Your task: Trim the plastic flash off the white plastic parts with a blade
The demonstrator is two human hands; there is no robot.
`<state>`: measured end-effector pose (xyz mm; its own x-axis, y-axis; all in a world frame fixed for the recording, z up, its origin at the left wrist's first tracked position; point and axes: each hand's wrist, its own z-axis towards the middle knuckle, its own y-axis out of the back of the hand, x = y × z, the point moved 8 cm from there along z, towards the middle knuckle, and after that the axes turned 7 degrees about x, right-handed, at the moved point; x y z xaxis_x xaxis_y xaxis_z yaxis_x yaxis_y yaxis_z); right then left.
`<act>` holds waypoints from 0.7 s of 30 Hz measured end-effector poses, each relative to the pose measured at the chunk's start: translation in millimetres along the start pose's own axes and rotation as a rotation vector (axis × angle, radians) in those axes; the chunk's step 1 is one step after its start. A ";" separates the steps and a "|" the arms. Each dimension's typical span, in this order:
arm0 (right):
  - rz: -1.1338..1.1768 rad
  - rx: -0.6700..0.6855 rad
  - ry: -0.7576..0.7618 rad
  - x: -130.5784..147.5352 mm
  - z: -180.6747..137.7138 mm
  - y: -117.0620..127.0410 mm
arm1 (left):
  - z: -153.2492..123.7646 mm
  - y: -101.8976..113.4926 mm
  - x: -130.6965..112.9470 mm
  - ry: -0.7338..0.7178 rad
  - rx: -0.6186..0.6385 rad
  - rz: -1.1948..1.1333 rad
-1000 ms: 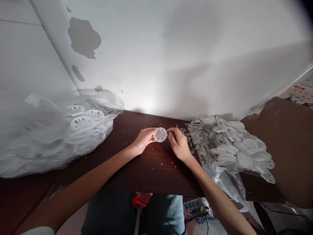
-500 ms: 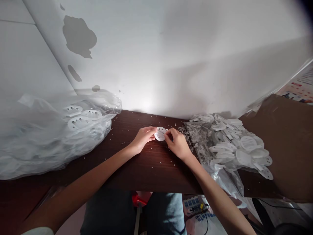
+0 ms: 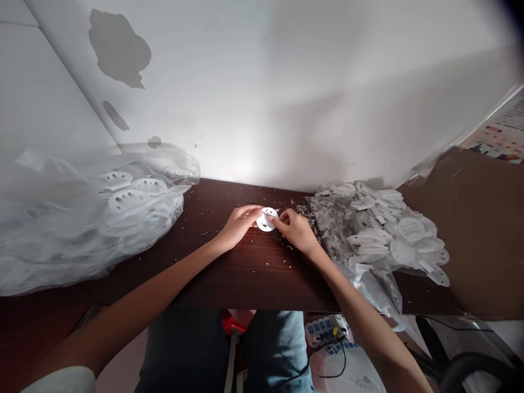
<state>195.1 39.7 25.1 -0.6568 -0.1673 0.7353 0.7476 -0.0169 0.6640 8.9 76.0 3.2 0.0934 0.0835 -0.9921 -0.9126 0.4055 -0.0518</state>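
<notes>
A small round white plastic disc is held between both hands over the dark wooden table, close to the wall. My left hand grips its left edge with curled fingers. My right hand pinches its right side, fingertips pressed on the disc. Part of the disc is hidden by the fingers.
A big clear plastic bag with finished white discs lies at the left. A heap of white plastic parts on plastic film lies at the right, beside a brown cardboard sheet. Small white scraps litter the table. A white wall stands right behind.
My right hand has moved left onto the disc and closed on it. The disc has tilted and is more covered by fingers. The view has shifted slightly.
</notes>
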 end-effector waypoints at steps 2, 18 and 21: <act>-0.030 0.003 0.017 2.1 -0.5 -0.2 | 0.4 -0.6 2.6 0.005 0.006 -0.020; -0.008 -0.106 0.158 32.8 -16.0 -10.3 | -7.2 -10.8 -8.6 -0.187 -0.183 0.182; -0.002 -0.134 0.183 34.8 -17.9 -11.5 | -9.3 -10.8 -10.3 -0.195 -0.214 0.194</act>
<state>165.4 16.5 40.6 -0.6384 -0.3426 0.6893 0.7609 -0.1458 0.6323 14.1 62.3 12.9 -0.0347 0.3208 -0.9465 -0.9816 0.1669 0.0926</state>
